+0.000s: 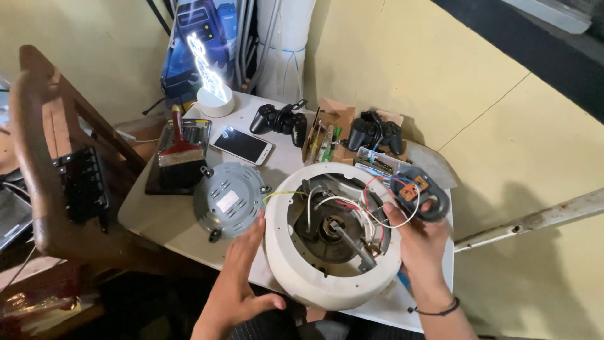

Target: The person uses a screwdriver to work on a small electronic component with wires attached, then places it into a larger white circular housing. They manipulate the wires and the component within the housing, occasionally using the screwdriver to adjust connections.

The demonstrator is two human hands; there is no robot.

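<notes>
Two hands work at a round white appliance housing (286, 252), which lies open side up at the near edge of the white tabletop (157, 214), its metal inner parts and loose white, red and yellow wires exposed. The left hand (239, 277) is spread open, fingers flat against the housing's left outer wall. The right hand (418, 242) is closed around a dark grey oval switch part (420, 192) with a small brown circuit board in it, held just past the housing's right rim and tied to the inside by the wires. Just left of the housing lies a grey round metal base plate (228, 199). Farther back are a smartphone (242, 145), a paintbrush (180, 148) on a dark tray, two black game controllers (280, 121), a cardboard box of small parts (330, 135) and a glowing lamp (211, 79).
</notes>
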